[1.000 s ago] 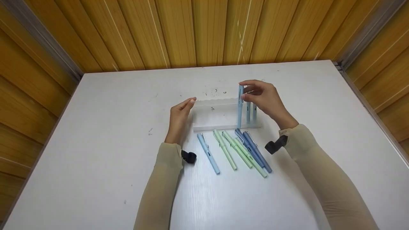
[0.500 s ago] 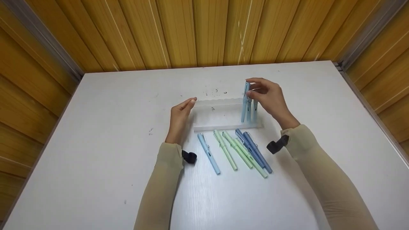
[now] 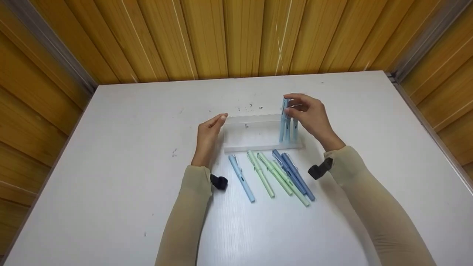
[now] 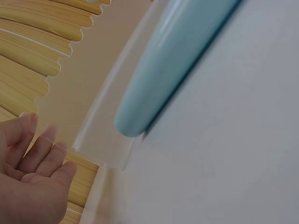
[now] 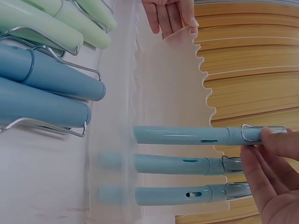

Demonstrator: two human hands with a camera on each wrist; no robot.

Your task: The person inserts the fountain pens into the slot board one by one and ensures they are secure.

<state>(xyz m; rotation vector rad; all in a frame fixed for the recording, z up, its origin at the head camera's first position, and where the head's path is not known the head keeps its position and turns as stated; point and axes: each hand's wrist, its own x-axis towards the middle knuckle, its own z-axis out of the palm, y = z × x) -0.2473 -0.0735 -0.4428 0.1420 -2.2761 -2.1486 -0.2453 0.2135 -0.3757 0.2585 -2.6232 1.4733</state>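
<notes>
My left hand (image 3: 208, 136) pinches the upper left corner of a clear pen rack (image 3: 251, 129), whose back panel has a scalloped top edge. At the rack's right end my right hand (image 3: 310, 116) holds a light blue pen (image 5: 182, 135) by its cap, thumb on one side and fingers on the other. The pen stands nearly upright, its lower end at the rack's frosted base strip (image 5: 114, 126). Beside it two more light blue pens, one in the middle (image 5: 173, 164) and one outermost (image 5: 170, 195), stand in the rack.
In front of the rack lie a loose light blue pen (image 3: 242, 179), three light green pens (image 3: 261, 173) and two darker blue pens (image 3: 298, 177), some overlapping. They rest on a white table (image 3: 122, 166). A yellow slatted wall (image 3: 240, 37) rises behind.
My right hand has carried the light blue pen slightly right and back, up to the two standing pens, then lowered it a little. The left hand has stayed on the rack's corner.
</notes>
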